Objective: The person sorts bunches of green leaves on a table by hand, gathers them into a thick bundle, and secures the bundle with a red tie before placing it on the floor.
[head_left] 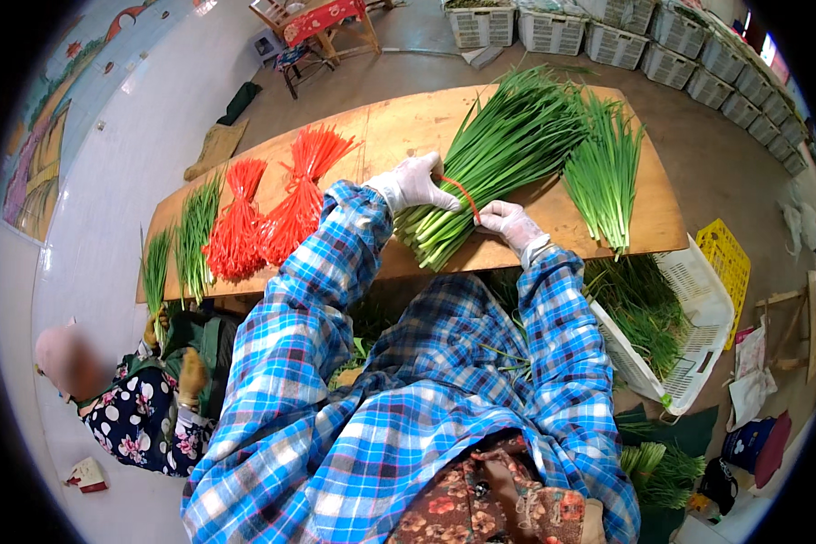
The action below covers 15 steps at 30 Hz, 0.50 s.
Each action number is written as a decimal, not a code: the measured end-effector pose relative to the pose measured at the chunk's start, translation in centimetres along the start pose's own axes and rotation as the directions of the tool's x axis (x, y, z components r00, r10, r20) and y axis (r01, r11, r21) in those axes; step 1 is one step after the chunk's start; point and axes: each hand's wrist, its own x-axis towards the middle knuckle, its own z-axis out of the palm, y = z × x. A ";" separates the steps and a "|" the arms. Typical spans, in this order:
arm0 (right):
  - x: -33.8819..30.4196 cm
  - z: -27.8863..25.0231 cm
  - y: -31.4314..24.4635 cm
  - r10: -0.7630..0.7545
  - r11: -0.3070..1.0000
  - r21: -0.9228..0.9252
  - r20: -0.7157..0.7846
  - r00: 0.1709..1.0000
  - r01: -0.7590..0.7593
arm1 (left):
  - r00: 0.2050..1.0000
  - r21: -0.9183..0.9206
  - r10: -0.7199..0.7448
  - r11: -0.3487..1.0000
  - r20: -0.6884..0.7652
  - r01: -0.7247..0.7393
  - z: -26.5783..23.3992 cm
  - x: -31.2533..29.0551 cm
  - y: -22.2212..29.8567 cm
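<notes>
A thick bunch of long green chives [515, 127] lies on the wooden table, its pale cut stems toward me. A thin red tie [462, 192] crosses over the stems. My left hand [417, 184], in a whitish glove, grips the bunch at the tie's left side, its fingers partly hidden. On the other side, my right hand [514, 225], gloved too, pinches the tie's end close to the stems. A smaller bunch of chives [606, 168] rests to the right. Left of my hands lie two bundles of red ties, one nearer [306, 195] and one farther left [238, 227].
More chives [198, 236] lie at the left end of the wooden table [390, 122]. A person [154, 399] sits there, gloved hands by some chives. White crate [712, 335] with greens and yellow crate [727, 267] stand at right. Stacked crates [553, 34] line the back.
</notes>
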 end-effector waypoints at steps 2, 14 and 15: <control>0.1 -0.1 0.0 0.005 1.000 -0.021 0.022 1.000 -0.005 | 0.999 0.022 0.005 1.000 -0.037 -0.004 0.3 -0.3 -0.6; -0.4 -0.6 0.3 0.019 0.999 -0.047 0.029 0.999 -0.018 | 0.994 -0.425 -0.022 0.903 0.107 0.066 1.0 -1.8 -2.9; -0.4 -0.6 0.5 0.008 0.999 -0.043 0.024 1.000 -0.007 | 0.989 -0.520 -0.009 0.850 0.145 0.084 0.7 -1.6 -3.5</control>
